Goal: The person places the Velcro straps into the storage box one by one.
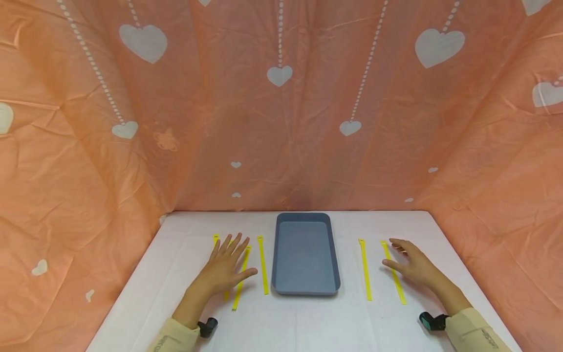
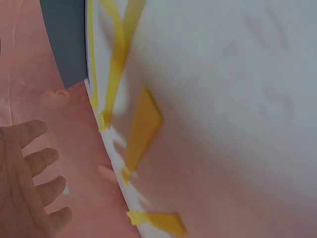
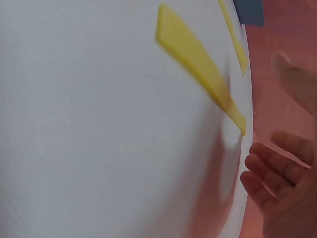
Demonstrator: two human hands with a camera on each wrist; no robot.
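Observation:
My left hand, fingers spread, is over the yellow strap ties on the left and partly hides them. One strap tie lies uncovered between that hand and the grey tray; a slanted strap tie shows below the thumb. On the other side, my right hand has loosely bent fingers with nothing between them. Beside its thumb lies a yellow strap tie, and another strap tie lies nearer the tray. In the right wrist view the hand is apart from the near strap tie.
A shallow grey rectangular tray stands in the middle of the white-covered table. Orange curtains with white hearts enclose the back and both sides. A dark wrist device is on the left wrist, another device on the right.

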